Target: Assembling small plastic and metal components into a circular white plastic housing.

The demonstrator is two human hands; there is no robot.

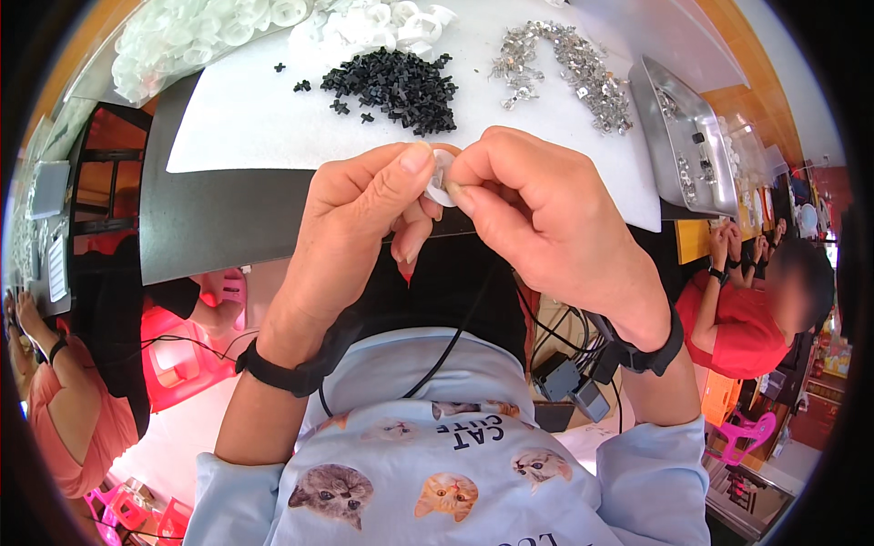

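Close together at the table's near edge, my left hand [364, 205] and my right hand [546, 214] pinch a small round white plastic piece [441, 182] between them. The thumb of the left presses its left side, while the right thumb and forefinger grip its right side. Whatever sits inside the piece is too small to make out. Beyond the hands, a heap of small black cross-shaped parts [391, 86] lies on a white sheet [246, 109]. To its right are small shiny metal parts [569, 68], loosely spread.
White translucent plastic pieces [200, 41] are piled at the back left. On the right stands a metal tray [683, 136] holding a few small parts. Cables and a small device [574, 387] hang below the table. Other people sit at both sides, one in a red shirt [746, 328].
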